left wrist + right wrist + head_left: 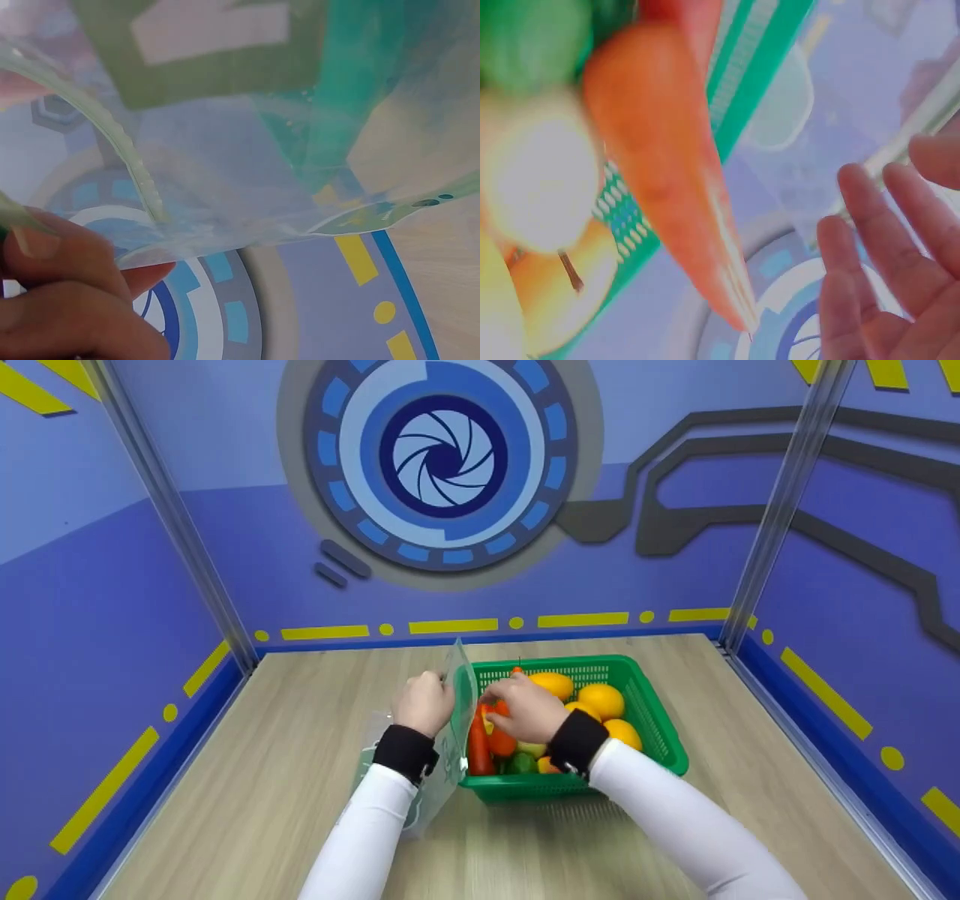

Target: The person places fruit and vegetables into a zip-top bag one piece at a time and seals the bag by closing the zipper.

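My left hand [422, 703] pinches the edge of a clear plastic zip bag [225, 180] printed with green, to the left of the green basket [664, 720]. The bag stands upright against the basket's left rim, and its lower part spreads over the table. Above the basket's left side is my right hand [529, 709], its fingers loosely bent and pointing toward the bag, with nothing held in them. In the right wrist view its fingertips [851, 176] lie close to the bag's edge. A carrot [660, 142] shows beside that hand, with a red item partly hidden behind it.
Inside the basket lie several yellow-orange fruits [601, 701], a long red item [478, 750] along the left wall and a green one [523, 763] near the front. A wood-grain table [270, 765] is enclosed by blue printed walls [247, 577] with metal corner posts.
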A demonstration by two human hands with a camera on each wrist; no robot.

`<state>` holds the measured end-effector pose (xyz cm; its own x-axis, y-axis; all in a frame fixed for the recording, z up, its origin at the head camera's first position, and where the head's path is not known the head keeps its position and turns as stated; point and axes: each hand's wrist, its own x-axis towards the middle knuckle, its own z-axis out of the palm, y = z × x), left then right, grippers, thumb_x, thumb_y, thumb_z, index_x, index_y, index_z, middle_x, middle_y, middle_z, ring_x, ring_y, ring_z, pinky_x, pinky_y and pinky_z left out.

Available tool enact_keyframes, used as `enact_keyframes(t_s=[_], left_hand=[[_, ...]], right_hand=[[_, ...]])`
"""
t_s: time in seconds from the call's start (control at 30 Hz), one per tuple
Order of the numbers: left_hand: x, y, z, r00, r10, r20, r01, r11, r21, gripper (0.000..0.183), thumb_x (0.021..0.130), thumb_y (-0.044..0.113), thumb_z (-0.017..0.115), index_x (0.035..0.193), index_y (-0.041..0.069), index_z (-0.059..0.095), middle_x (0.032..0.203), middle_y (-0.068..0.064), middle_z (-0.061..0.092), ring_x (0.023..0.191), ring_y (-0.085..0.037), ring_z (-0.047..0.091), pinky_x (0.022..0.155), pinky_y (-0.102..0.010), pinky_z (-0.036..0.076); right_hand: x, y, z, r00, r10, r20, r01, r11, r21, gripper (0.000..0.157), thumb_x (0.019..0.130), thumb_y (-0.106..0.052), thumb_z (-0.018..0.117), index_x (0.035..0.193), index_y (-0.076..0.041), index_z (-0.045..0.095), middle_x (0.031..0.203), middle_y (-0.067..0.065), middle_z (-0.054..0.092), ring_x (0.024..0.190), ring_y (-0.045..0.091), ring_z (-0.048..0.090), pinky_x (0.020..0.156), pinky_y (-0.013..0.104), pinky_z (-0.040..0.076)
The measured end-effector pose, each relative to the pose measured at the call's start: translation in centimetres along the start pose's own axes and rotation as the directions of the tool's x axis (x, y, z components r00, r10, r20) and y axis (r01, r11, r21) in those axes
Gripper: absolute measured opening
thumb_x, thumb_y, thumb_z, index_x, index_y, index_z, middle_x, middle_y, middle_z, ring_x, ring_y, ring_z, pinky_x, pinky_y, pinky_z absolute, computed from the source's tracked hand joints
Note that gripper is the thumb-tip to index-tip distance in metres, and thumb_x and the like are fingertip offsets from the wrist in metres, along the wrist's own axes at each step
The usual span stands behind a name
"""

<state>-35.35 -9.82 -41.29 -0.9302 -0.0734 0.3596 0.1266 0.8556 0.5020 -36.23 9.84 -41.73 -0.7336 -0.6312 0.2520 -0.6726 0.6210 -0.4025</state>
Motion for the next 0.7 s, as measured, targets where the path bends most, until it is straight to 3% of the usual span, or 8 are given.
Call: enact_keyframes(t_s=[0.17,0.33,0.4,0.47,0.5,0.57,0.63,0.7], left_hand=[[-0.1,-0.1,0.1,1.000,0.007,0.000,-0.007,1.000,0.003,0.026,0.096,0.012,0.056,0.071,0.009,0.065,0.066,-0.009,0.062,0.059,-0.025,0.060,0.049,-0.033,0.033],[-0.2,-0.2,0.3,1.000,0.016,-0.014,-0.016,1.000,0.012,0.025,0.094,0.011,0.057,0.071,0.008,0.065,0.065,-0.009,0.063,0.059,-0.026,0.062,0.049,-0.034,0.033],[-0.3,-0.2,0.4,1.000,0.018,-0.015,-0.018,1.000,0.011,0.024,0.094,0.011,0.057,0.071,0.009,0.065,0.063,-0.008,0.060,0.059,-0.026,0.062,0.048,-0.033,0.032],[-0.3,-0.2,0.4,1.000,0.020,-0.013,-0.020,1.000,0.009,0.025,0.094,0.011,0.057,0.070,0.008,0.064,0.062,-0.007,0.058,0.060,-0.026,0.062,0.049,-0.033,0.032],[-0.3,-0.2,0.5,1.000,0.020,-0.013,-0.020,1.000,0.006,0.024,0.094,0.011,0.057,0.071,0.008,0.065,0.062,-0.006,0.057,0.060,-0.026,0.063,0.048,-0.032,0.032],[-0.4,-0.2,0.5,1.000,0.019,-0.016,-0.019,1.000,0.016,0.022,0.094,0.011,0.058,0.074,0.009,0.067,0.062,-0.006,0.059,0.063,-0.028,0.066,0.048,-0.032,0.032],[-0.4,-0.2,0.6,1.000,0.013,-0.015,-0.013,1.000,0.022,0.022,0.094,0.011,0.057,0.076,0.008,0.070,0.063,-0.008,0.063,0.066,-0.030,0.068,0.048,-0.033,0.033],[-0.4,-0.2,0.6,1.000,0.004,-0.012,-0.004,1.000,0.024,0.021,0.094,0.011,0.057,0.079,0.009,0.072,0.066,-0.009,0.067,0.069,-0.030,0.070,0.048,-0.033,0.034]], right_hand=[[1.2,1.7,0.0,1.000,0.014,0.028,-0.008,0.980,-0.198,0.035,0.095,-0.024,0.074,0.127,-0.011,0.068,0.136,0.014,0.064,0.132,0.038,0.052,0.109,0.060,0.044],[2.0,3.5,1.1,0.996,0.064,-0.061,-0.077,0.961,-0.265,0.051,0.097,-0.037,0.071,0.140,-0.013,0.061,0.161,0.015,0.043,0.151,0.043,0.031,0.116,0.069,0.030],[2.3,4.1,1.6,0.982,0.141,-0.123,-0.163,0.967,-0.196,0.064,0.098,-0.039,0.069,0.151,-0.009,0.048,0.165,0.019,0.033,0.153,0.045,0.026,0.118,0.068,0.029],[2.5,4.6,1.9,0.950,0.268,-0.159,-0.277,0.960,-0.040,0.081,0.098,-0.039,0.069,0.161,-0.005,0.028,0.168,0.024,0.023,0.153,0.048,0.025,0.119,0.065,0.029],[2.6,4.7,2.1,0.927,0.336,-0.166,-0.331,0.942,0.058,0.089,0.099,-0.038,0.068,0.163,-0.003,0.018,0.167,0.026,0.023,0.152,0.048,0.028,0.120,0.063,0.031],[2.8,5.0,2.2,0.877,0.459,-0.141,-0.417,0.875,0.246,0.097,0.099,-0.038,0.068,0.163,0.000,0.006,0.164,0.030,0.028,0.144,0.047,0.042,0.117,0.057,0.038],[2.9,5.3,2.3,0.840,0.533,-0.103,-0.466,0.806,0.365,0.095,0.099,-0.036,0.068,0.162,0.001,0.008,0.158,0.032,0.039,0.133,0.044,0.054,0.113,0.052,0.044],[3.0,5.4,2.3,0.829,0.555,-0.069,-0.487,0.777,0.398,0.082,0.099,-0.034,0.068,0.158,0.002,0.024,0.147,0.029,0.053,0.117,0.038,0.064,0.103,0.046,0.051]])
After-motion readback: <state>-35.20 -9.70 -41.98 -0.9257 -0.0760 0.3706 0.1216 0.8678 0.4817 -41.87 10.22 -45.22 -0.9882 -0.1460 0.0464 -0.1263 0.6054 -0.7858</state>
